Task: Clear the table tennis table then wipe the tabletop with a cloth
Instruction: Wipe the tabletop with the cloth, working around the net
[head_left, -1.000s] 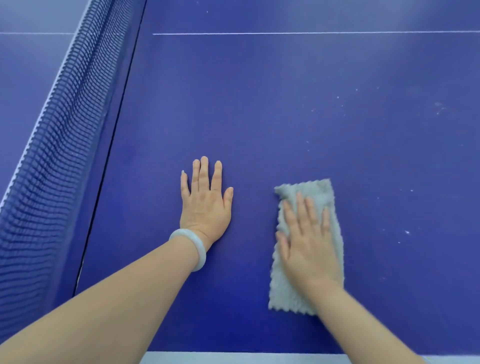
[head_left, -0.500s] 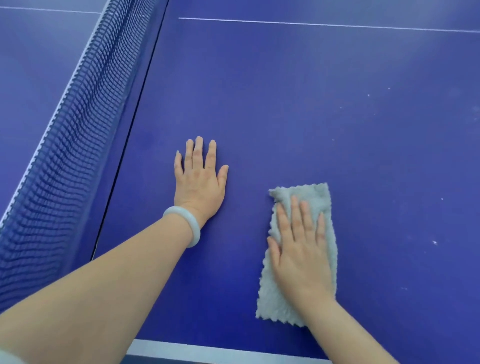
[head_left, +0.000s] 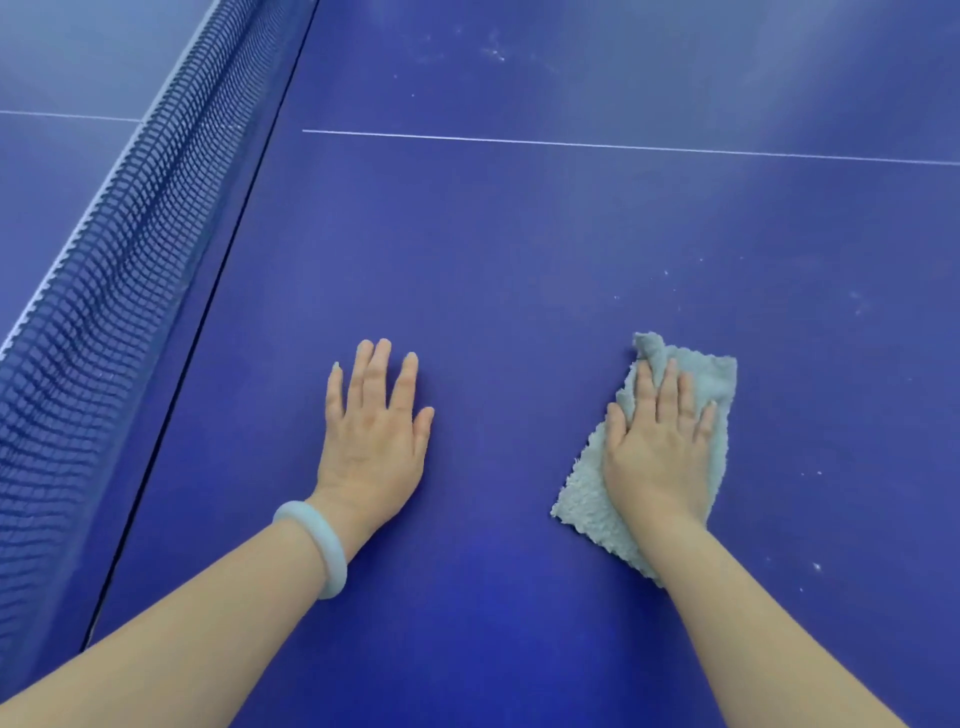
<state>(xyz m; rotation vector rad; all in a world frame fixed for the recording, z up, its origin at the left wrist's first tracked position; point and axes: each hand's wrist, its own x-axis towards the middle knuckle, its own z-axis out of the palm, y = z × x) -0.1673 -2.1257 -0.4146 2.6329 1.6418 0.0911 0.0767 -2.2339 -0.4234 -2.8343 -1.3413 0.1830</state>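
Two bare forearms reach in from the near edge over the blue table (head_left: 493, 623). The left wrist wears a pale bracelet (head_left: 318, 545). Beyond it the left hand (head_left: 371, 436) lies palm down on the bare tabletop, fingers straight and slightly spread, holding nothing. To its right, well apart, the right hand (head_left: 657, 452) lies flat on a pale grey-green cloth (head_left: 714, 379), fingers straight, pressing it onto the table. The cloth is a long folded strip running from under the right wrist away toward the far right. Its fuzzy near end shows left of the wrist, and its far left corner is bunched up just past the fingertips. Small white specks (head_left: 815, 566) dot the table right of the cloth and farther off. Farther still, a thin white line (head_left: 623, 146) crosses the tabletop from left to right. Along the left side a dark blue net (head_left: 104, 270) with a white top band runs from near to far
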